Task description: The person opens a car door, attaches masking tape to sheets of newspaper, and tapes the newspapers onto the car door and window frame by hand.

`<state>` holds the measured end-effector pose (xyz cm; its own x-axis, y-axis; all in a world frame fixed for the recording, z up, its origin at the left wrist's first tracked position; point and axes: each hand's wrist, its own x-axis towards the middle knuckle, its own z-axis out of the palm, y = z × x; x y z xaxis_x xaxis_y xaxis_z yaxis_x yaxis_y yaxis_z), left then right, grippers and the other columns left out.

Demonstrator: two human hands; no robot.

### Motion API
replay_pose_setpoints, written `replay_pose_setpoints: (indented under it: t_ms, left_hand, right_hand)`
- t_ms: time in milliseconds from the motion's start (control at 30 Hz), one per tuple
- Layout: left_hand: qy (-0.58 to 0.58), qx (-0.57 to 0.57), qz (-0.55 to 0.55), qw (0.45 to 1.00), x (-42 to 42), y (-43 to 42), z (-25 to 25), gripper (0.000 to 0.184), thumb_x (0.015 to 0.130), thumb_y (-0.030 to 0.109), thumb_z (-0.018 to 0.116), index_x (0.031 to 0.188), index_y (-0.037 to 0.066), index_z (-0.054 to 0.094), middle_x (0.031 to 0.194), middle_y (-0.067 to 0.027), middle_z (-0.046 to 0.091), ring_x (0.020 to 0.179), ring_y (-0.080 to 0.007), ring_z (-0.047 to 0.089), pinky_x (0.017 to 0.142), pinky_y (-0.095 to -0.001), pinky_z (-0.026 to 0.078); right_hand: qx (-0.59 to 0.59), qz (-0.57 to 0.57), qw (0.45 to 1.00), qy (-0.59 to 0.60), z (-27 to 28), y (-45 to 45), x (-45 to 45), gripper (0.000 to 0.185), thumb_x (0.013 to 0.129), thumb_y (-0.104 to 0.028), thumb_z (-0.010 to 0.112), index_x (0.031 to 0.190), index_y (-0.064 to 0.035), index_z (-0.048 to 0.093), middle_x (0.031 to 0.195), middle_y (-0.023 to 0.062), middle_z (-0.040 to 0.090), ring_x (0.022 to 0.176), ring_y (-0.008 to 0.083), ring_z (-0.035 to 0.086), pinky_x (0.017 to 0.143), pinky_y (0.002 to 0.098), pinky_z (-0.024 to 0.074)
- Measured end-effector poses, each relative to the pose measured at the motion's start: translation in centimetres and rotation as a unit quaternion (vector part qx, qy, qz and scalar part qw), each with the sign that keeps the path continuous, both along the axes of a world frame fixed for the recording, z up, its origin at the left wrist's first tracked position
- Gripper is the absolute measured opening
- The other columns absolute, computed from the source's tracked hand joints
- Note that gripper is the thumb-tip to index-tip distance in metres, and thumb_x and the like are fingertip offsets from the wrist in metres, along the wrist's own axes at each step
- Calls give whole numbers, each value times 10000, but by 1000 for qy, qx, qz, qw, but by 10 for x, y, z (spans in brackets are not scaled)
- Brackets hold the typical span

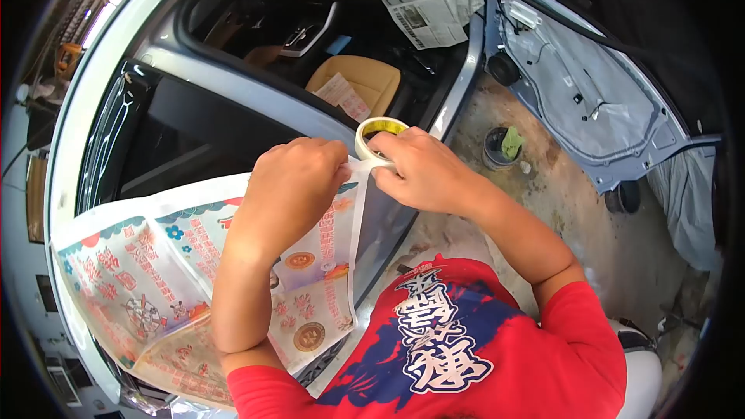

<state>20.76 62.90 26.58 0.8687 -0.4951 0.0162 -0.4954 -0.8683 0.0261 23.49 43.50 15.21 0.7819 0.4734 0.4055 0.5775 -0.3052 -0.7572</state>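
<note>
Your right hand (pixel 423 171) holds a tape roll (pixel 380 126), fingers through its ring. Just beside it, your left hand (pixel 299 174) pinches at the upper corner of a printed sheet (pixel 186 240), which drapes down the car's side below a dark window (pixel 194 136). Beyond your hands, a paper (pixel 345 96) lies on a tan seat (pixel 376 77). To your right, a bucket (pixel 492 157) with a green cloth (pixel 511 142) stands near an open door (pixel 597 85), its inner side exposed.

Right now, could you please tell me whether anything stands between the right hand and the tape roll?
Nothing visible does: the right hand holds the tape roll directly, with the left hand close beside it.
</note>
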Motion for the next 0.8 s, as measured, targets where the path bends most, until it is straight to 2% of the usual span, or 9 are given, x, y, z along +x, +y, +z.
replay_pose_setpoints:
  t_ms: [167, 267, 333, 367, 467, 533, 567, 633, 800]
  left_hand:
    - [-10, 7, -15, 1000, -1, 2, -5, 92, 874, 129, 698, 863, 43, 668, 848, -130, 690, 864, -346, 677, 753, -455, 529]
    - [-31, 24, -27, 999, -2, 4, -11, 80, 859, 115, 696, 846, 41, 670, 844, -126, 693, 864, -340, 680, 750, -453, 533]
    - [-42, 23, -35, 998, 3, 4, -11, 73, 852, 110, 694, 841, 41, 672, 839, -123, 694, 862, -336, 683, 744, -451, 537]
    - [-39, 14, -39, 998, 3, 4, -11, 71, 850, 109, 692, 840, 42, 672, 836, -123, 694, 860, -334, 685, 741, -450, 539]
    - [-44, 3, -61, 997, 0, 6, -11, 70, 845, 127, 676, 856, 58, 682, 828, -129, 699, 846, -328, 696, 732, -445, 549]
    - [-43, -27, -76, 996, -2, 8, -11, 74, 843, 133, 670, 854, 62, 685, 839, -125, 711, 858, -328, 701, 724, -438, 549]
    - [-27, -18, -71, 997, -2, 9, -11, 77, 851, 132, 672, 874, 60, 688, 852, -121, 717, 869, -328, 704, 729, -436, 549]
    - [32, 27, -27, 999, -3, 3, -1, 115, 880, 143, 675, 955, 59, 697, 903, -124, 732, 899, -326, 712, 758, -438, 547]
    - [39, 41, 21, 998, -8, 50, 36, 97, 879, 137, 685, 944, 65, 699, 898, -133, 723, 891, -338, 706, 769, -445, 540]
  right_hand:
    - [-42, -17, 992, -115, -1, 5, -1, 215, 820, -117, 628, 989, 17, 628, 825, 262, 680, 842, 453, 664, 828, 529, 499]
    - [-314, -100, 943, -49, -26, -1, 20, 184, 824, -99, 621, 956, 29, 608, 799, 253, 692, 835, 458, 673, 815, 556, 489]
    - [-255, -113, 959, -49, -44, -29, 39, 262, 836, -115, 626, 1044, 44, 634, 882, 252, 718, 869, 452, 686, 789, 523, 506]
    - [-163, -120, 979, -7, -40, -35, 31, 344, 857, -160, 687, 1134, 42, 659, 902, 214, 711, 826, 398, 687, 781, 470, 516]
    - [83, 42, 983, 161, 0, -31, -1, 407, 863, -220, 759, 1188, 7, 667, 912, 135, 655, 792, 290, 644, 782, 407, 513]
    - [113, 24, 993, -15, -15, -4, -6, 378, 869, -232, 796, 1155, -17, 674, 918, 78, 581, 800, 208, 579, 778, 347, 495]
    - [172, 31, 984, 44, -18, 5, -9, 225, 904, -162, 756, 1052, -11, 677, 945, 84, 590, 821, 187, 583, 772, 315, 480]
    - [192, 30, 978, 72, -24, 10, -7, 150, 911, -111, 737, 988, -1, 670, 937, 92, 590, 816, 195, 585, 771, 318, 478]
    - [166, 3, 984, 60, -22, 9, -13, 107, 913, -71, 722, 913, 6, 647, 921, 108, 586, 807, 214, 592, 756, 326, 478]
